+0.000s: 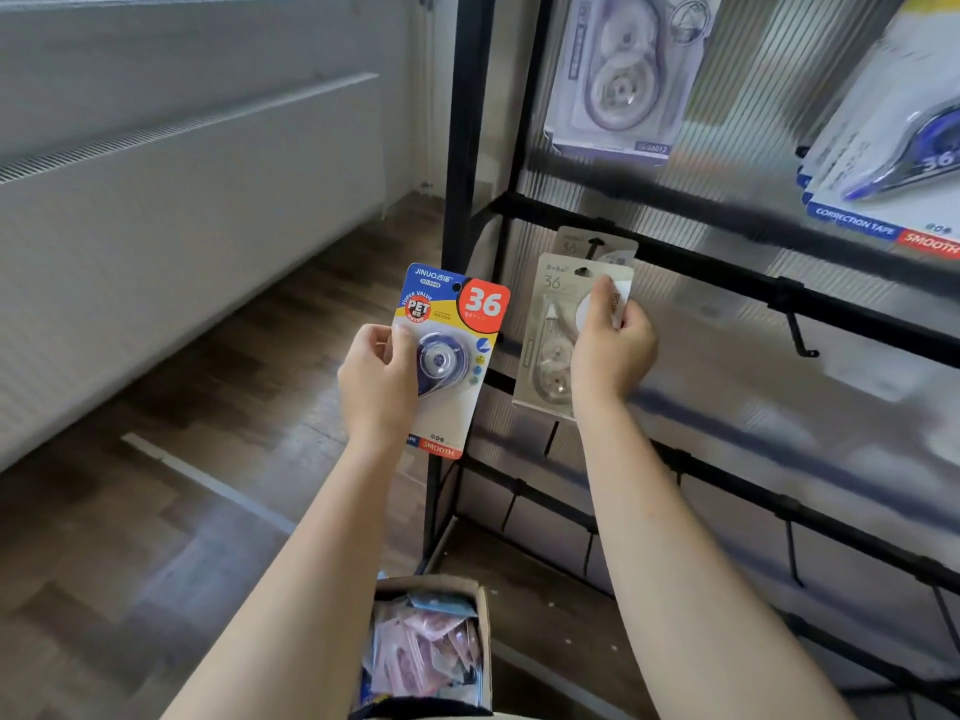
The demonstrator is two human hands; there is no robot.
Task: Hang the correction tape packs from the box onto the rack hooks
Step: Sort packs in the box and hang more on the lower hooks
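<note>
Left hand (376,379) grip on one blue pack (451,356), right hand (610,350) grip on one grey pack (545,335).

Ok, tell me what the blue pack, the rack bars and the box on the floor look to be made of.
Blue pack, in the left hand: glossy printed card with a clear plastic blister, judging by the shine over the dispenser.
Rack bars: probably metal, matte black coated; thin, straight and rigid.
Box: brown cardboard, dull, with a raw flap edge.
</note>
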